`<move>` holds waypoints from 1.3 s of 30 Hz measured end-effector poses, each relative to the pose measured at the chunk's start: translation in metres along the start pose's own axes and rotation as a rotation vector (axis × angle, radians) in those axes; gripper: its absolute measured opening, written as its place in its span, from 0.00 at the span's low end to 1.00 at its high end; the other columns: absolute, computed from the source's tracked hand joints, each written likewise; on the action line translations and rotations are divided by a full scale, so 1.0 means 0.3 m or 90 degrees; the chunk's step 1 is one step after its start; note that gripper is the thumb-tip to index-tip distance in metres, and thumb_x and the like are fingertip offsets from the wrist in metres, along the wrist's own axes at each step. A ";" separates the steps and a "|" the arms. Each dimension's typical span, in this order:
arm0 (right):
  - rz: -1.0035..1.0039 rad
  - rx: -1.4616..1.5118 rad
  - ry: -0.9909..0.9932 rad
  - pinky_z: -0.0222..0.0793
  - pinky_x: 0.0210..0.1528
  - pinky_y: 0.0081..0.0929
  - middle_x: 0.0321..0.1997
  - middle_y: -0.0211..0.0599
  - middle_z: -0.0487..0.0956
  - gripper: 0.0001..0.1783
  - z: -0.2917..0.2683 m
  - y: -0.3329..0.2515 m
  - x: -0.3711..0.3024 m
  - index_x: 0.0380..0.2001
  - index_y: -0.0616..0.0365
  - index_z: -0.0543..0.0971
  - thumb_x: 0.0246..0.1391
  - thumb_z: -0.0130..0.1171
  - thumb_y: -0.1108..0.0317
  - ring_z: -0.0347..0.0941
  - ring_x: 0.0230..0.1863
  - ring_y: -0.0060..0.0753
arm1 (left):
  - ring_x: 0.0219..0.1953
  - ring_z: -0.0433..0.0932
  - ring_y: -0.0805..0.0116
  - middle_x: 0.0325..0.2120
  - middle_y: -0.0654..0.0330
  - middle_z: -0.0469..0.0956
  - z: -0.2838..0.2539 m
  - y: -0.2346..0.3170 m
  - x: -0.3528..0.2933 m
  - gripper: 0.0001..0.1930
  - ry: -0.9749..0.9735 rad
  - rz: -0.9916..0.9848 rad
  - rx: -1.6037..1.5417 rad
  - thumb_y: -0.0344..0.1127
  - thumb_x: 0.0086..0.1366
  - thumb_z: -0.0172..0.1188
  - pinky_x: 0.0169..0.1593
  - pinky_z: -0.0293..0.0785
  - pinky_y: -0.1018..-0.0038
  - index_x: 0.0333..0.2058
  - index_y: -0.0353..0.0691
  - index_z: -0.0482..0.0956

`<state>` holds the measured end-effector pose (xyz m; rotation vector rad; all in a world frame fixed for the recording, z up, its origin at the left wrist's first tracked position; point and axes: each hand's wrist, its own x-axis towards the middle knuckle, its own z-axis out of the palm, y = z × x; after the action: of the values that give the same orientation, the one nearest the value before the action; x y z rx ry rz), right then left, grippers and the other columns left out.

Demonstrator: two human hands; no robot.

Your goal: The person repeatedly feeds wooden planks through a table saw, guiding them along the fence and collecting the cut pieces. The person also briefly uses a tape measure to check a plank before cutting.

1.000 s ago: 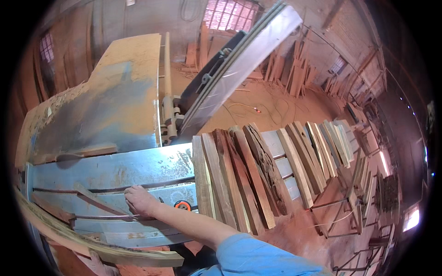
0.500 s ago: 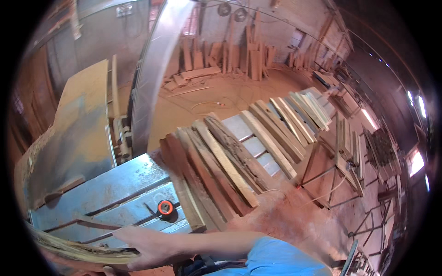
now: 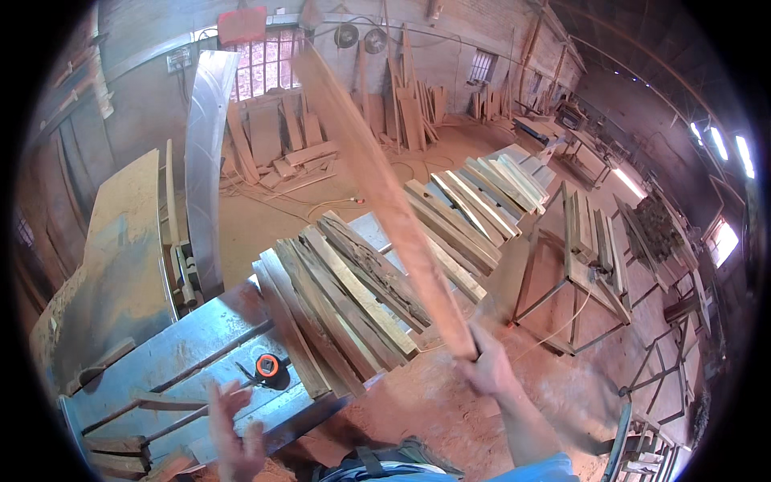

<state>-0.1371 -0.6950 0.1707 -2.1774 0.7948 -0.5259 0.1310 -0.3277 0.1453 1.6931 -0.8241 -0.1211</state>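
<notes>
My right hand (image 3: 486, 365) is closed round the near end of a long wooden plank (image 3: 385, 193). The plank slants up and away to the left, above the row of boards, and its far end is blurred. Low at the left, my left hand (image 3: 234, 434) holds nothing, its fingers apart over the near edge of the blue-grey slotted metal table (image 3: 201, 333). A small round black and orange thing (image 3: 267, 366), possibly a tape measure, lies on that table beyond my left hand. Rough-edged boards (image 3: 345, 281) lie side by side to the right of it.
More boards (image 3: 458, 221) continue the row toward the back. A curved metal panel (image 3: 207, 161) stands beyond the table. On the right, a metal-framed stand (image 3: 574, 277) carries lumber. Several wood offcuts (image 3: 120, 446) sit at the table's near left corner. Reddish dust covers the floor (image 3: 450, 402).
My right arm has swung from the lower left to the right, and its hand now holds the plank raised. My left hand has come into view, free of the rough-edged board. The view has shifted too.
</notes>
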 end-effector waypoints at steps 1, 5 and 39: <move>0.049 -0.090 0.044 0.67 0.64 0.42 0.61 0.58 0.74 0.47 -0.022 0.049 0.021 0.63 0.67 0.67 0.47 0.74 0.51 0.71 0.62 0.54 | 0.54 0.75 0.63 0.60 0.51 0.68 -0.024 -0.040 -0.042 0.39 0.048 -0.060 -0.017 0.35 0.70 0.55 0.59 0.71 0.67 0.72 0.32 0.45; 0.178 -0.266 0.067 0.71 0.59 0.44 0.59 0.59 0.75 0.44 -0.057 0.233 0.112 0.61 0.65 0.68 0.49 0.71 0.48 0.73 0.59 0.57 | 0.47 0.75 0.69 0.54 0.56 0.70 -0.160 -0.238 -0.219 0.33 0.197 -0.225 -0.055 0.27 0.72 0.50 0.52 0.72 0.73 0.72 0.37 0.50; 0.116 -0.391 -0.045 0.73 0.55 0.48 0.51 0.58 0.80 0.31 0.109 0.490 0.652 0.47 0.63 0.76 0.55 0.63 0.46 0.77 0.53 0.58 | 0.39 0.77 0.65 0.41 0.52 0.79 -0.409 -0.221 -0.543 0.32 0.393 -0.483 0.154 0.39 0.71 0.56 0.42 0.74 0.72 0.68 0.28 0.59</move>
<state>-0.0318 -0.8894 0.0609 -2.6144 1.2218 -0.1114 0.1000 -0.1299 0.0685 2.0368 0.2938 -0.0073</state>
